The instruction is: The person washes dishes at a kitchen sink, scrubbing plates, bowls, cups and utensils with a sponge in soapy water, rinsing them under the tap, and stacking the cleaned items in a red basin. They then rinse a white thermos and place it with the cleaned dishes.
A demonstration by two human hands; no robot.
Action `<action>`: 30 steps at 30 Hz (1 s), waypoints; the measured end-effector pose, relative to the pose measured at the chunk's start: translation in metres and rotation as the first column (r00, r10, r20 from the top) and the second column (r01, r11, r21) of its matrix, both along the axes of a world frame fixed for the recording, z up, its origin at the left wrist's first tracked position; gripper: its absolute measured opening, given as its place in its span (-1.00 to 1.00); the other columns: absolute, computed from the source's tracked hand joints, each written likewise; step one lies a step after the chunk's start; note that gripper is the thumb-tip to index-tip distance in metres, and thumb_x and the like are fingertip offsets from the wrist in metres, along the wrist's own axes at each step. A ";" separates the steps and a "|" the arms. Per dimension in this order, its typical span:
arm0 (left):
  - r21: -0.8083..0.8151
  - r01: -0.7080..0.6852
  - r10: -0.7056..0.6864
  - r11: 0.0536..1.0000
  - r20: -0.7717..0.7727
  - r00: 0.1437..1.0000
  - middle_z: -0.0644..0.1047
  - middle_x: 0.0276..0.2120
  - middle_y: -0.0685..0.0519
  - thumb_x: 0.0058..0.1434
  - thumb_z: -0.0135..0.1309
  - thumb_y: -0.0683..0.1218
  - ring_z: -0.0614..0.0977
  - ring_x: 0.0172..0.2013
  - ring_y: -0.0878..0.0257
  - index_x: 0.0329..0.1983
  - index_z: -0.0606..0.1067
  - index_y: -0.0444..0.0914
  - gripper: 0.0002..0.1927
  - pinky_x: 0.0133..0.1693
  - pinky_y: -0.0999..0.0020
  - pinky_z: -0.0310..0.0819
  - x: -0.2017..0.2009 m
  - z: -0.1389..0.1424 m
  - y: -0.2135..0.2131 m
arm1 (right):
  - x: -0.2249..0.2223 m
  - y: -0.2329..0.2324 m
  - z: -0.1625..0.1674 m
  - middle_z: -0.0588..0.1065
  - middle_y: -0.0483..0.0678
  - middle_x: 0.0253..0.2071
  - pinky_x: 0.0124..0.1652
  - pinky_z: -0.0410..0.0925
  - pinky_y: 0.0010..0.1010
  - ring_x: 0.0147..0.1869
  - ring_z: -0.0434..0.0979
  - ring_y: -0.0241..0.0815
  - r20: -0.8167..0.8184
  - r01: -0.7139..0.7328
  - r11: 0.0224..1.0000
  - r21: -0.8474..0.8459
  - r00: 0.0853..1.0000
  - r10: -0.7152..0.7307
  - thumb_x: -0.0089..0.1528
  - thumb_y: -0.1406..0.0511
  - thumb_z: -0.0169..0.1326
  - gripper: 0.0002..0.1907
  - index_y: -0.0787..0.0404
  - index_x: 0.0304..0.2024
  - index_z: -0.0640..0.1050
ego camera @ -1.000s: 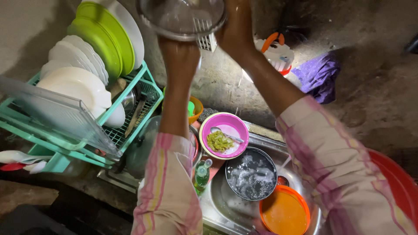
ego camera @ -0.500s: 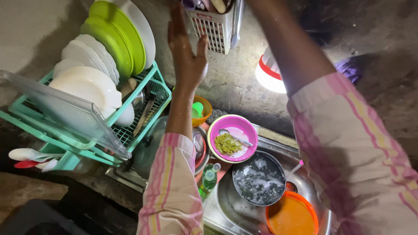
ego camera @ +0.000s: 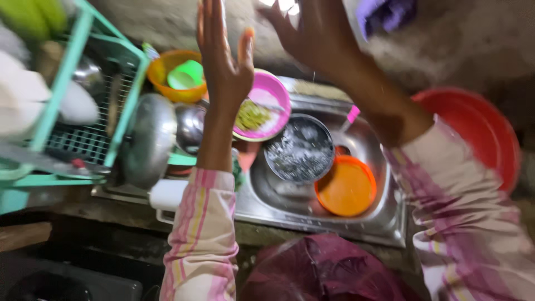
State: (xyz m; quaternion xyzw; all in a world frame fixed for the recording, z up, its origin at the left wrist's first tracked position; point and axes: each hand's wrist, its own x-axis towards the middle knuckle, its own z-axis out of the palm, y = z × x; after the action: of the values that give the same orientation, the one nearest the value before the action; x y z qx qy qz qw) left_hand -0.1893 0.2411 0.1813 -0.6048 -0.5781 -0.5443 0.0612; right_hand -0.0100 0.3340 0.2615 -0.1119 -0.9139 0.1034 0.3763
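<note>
You are raising both hands above the steel sink [ego camera: 384, 214]. Your left hand [ego camera: 223, 61] is spreading flat, fingers apart, holding nothing; your right hand [ego camera: 317, 33] is splaying open too, fingertips cut off at the top edge. Nearest below, a glossy pink plastic bowl [ego camera: 273, 100] is sitting on the sink rim with greenish scraps inside. A round metal pot [ego camera: 298, 150] of foamy water is lying in the basin beside a smooth orange lid [ego camera: 345, 187]. Motion blur is smearing the teal dish rack [ego camera: 78, 67].
</note>
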 end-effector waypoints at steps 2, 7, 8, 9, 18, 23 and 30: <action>-0.037 0.087 -0.084 0.996 0.058 0.995 0.20 0.48 -0.25 0.43 0.13 -0.17 0.20 0.50 -0.20 0.53 0.19 -0.28 -0.35 0.51 0.02 0.07 0.040 -0.035 -0.014 | 0.056 -0.023 -0.043 0.54 0.10 -0.14 -0.08 0.44 -0.26 -0.07 0.55 -0.06 -0.099 -0.099 0.983 -0.154 0.991 0.084 0.37 0.32 0.16 -0.84 0.31 -0.09 0.55; -0.312 0.378 -0.322 0.871 0.217 0.922 0.56 0.12 -0.23 0.32 0.13 -0.19 0.56 0.17 -0.17 0.15 0.46 -0.28 -0.66 0.24 0.05 0.41 0.132 -0.136 -0.060 | 0.174 -0.073 -0.214 0.61 0.03 -0.25 -0.14 0.43 -0.31 -0.18 0.62 -0.14 0.289 0.187 0.715 -0.674 0.957 0.022 0.23 0.28 0.13 -0.83 0.25 -0.22 0.61; -0.450 0.396 -0.326 0.800 0.227 0.918 0.58 0.01 -0.24 0.25 0.17 -0.17 0.58 0.07 -0.18 0.10 0.50 -0.28 -0.66 0.14 0.03 0.43 0.147 -0.158 -0.070 | 0.202 -0.086 -0.251 0.61 0.07 -0.25 -0.15 0.42 -0.23 -0.18 0.60 -0.04 0.414 0.338 0.705 -0.623 0.908 -0.070 0.19 0.24 0.17 -0.81 0.22 -0.24 0.64; -0.577 0.404 -0.326 0.710 0.238 0.915 0.60 -0.10 -0.26 0.19 0.20 -0.15 0.60 -0.03 -0.20 0.04 0.55 -0.28 -0.66 0.04 0.02 0.45 0.162 -0.181 -0.082 | 0.223 -0.094 -0.287 0.62 0.06 -0.25 -0.16 0.45 -0.24 -0.23 0.63 -0.05 0.556 0.501 0.531 -0.683 0.829 -0.067 0.18 0.18 0.15 -0.78 0.18 -0.24 0.65; -0.860 0.419 -0.358 0.292 0.308 0.881 0.61 -0.08 -0.23 0.18 0.19 -0.08 0.61 -0.05 -0.19 0.05 0.56 -0.24 -0.64 0.01 0.01 0.47 0.235 -0.318 -0.131 | 0.328 -0.154 -0.398 0.54 0.21 0.06 0.07 0.41 -0.02 0.13 0.55 0.18 0.939 0.893 0.352 -0.282 0.332 -0.088 0.10 -0.12 0.21 -0.38 0.22 -0.05 0.61; -0.915 0.400 -0.366 0.060 0.352 0.861 0.62 -0.10 -0.23 0.19 0.16 -0.05 0.63 -0.07 -0.16 0.11 0.54 -0.21 -0.60 0.00 0.01 0.49 0.264 -0.356 -0.130 | 0.313 -0.201 -0.412 0.59 0.16 -0.17 -0.08 0.43 -0.02 -0.07 0.60 0.18 0.876 0.691 0.595 -0.411 0.480 0.048 0.06 -0.07 0.27 -0.47 0.22 -0.21 0.63; -0.932 0.361 -0.446 0.037 0.308 0.840 0.60 -0.06 -0.24 0.20 0.15 -0.04 0.61 -0.02 -0.19 0.12 0.54 -0.21 -0.59 0.04 0.00 0.46 0.284 -0.374 -0.121 | 0.295 -0.192 -0.444 0.61 0.11 -0.29 -0.21 0.48 -0.03 -0.19 0.65 0.14 0.909 0.522 0.788 -0.326 0.402 0.109 0.07 0.29 0.14 -0.86 0.17 -0.37 0.66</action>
State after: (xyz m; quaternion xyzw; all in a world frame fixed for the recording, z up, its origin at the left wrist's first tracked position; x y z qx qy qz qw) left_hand 0.0949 0.1199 -0.1926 -0.6544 -0.5894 -0.0216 -0.4732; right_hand 0.2853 0.1417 -0.1824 -0.3749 -0.8695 0.2438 -0.2098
